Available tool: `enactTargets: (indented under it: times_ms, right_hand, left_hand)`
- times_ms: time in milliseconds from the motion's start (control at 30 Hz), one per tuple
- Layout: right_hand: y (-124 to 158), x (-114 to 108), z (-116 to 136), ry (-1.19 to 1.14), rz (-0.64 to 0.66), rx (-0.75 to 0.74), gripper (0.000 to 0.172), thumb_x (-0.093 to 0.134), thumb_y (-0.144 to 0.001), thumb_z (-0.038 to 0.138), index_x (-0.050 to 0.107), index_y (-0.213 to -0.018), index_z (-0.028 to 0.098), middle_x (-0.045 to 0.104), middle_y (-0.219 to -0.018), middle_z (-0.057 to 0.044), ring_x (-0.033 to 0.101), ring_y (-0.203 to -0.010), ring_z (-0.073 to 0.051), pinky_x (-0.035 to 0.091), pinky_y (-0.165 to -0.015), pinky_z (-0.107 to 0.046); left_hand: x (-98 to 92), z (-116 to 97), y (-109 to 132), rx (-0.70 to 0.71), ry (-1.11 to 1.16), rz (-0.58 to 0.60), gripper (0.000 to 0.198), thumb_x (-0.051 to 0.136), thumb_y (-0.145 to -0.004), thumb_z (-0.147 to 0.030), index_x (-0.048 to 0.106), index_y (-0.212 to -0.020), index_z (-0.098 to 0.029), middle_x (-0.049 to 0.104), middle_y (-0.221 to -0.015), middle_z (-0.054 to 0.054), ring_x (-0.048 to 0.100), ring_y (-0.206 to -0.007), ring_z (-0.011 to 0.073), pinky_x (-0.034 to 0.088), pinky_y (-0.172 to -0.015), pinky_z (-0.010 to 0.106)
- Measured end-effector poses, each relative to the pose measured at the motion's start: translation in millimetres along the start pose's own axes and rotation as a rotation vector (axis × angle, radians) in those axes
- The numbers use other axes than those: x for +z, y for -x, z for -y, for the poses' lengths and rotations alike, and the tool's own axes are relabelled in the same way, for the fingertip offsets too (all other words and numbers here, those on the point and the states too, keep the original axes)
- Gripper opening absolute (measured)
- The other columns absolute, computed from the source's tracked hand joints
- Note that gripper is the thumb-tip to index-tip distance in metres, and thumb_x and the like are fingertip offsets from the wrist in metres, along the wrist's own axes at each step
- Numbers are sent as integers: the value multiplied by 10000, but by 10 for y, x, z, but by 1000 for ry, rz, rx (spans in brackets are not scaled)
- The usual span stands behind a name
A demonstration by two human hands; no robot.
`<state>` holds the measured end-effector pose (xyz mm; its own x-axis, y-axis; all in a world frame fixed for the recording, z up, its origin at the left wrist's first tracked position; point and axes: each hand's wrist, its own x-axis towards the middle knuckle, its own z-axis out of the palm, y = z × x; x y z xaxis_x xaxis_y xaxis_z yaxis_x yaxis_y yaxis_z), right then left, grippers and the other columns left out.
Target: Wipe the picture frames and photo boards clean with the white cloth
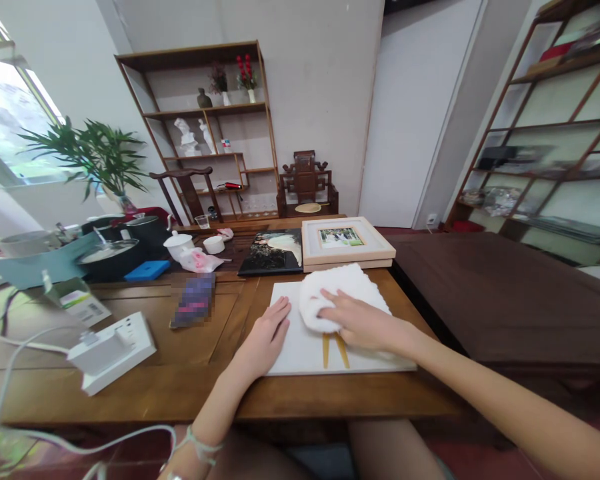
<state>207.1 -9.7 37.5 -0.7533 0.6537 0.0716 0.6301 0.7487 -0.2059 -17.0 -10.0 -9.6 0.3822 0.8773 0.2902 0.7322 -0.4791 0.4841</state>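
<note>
Pressing white cloth [365,287] onto white board [295,350] at the surface's [330,400] near edge: right hand [347,317] on top, fingers partly spread, can't tell if pinching. Left hand [267,335] flat, fingers extended, on board's left edge. Framed photo [340,238] beyond, toward far edge.

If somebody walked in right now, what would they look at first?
Probably the fluffy white cloth under the person's right hand, on the flat white rectangular board near the front edge of the brown wooden table; the left hand lies at the board's left side. Next might come the bushy green leafy plant on the left, near the bright window, or the red flowers high on the brown wooden shelf.
</note>
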Motion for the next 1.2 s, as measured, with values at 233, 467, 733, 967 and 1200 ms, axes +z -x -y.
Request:
enactTargets:
  times_ms: [233,467,733,967,1200]
  right_hand:
    - [-293,124,25,256,-52,24,528,393,-674,-37,531,-1165,100,389,-1356,-213,254,-1288,-374,262,-972,-585]
    - [254,134,690,176,34,-95,361,501,-696,84,616,-1036,125,382,-1359,-220,244,-1287,-394,212,-1014,-562]
    - [330,-127,411,-45,113,-132,548,408,-618,8,578,-1112,174,465,-1323,-146,331,-1279,-249,295,-1018,-424]
    - [-172,24,-9,86,-62,8,532,401,-608,-18,565,-1097,113,538,-1220,-191,335,-1272,-273,294,-1013,-430]
    - [-102,136,359,158,-72,-123,414,451,-687,33,607,-1057,135,458,-1317,-167,295,-1281,-319,215,-1028,-522]
  left_hand:
    - [-11,-11,-2,1,8,-9,418,363,-873,-274,528,-1218,-108,455,-1342,123,375,-1276,219,294,-1072,410]
    - [0,13,-2,16,3,-15,403,362,-870,-263,533,-1214,-141,462,-1340,104,389,-1267,218,310,-1064,428]
    - [-4,21,2,34,-2,-13,406,331,-877,-240,536,-1211,-137,462,-1342,105,387,-1268,206,315,-1066,414]
    - [-21,-17,13,0,44,-18,423,346,-889,-304,539,-1207,-103,461,-1338,125,378,-1275,221,281,-1079,409]
    - [-17,-20,38,30,111,-153,486,271,-921,-340,369,-1337,-110,371,-1409,106,338,-1302,183,258,-1091,365]
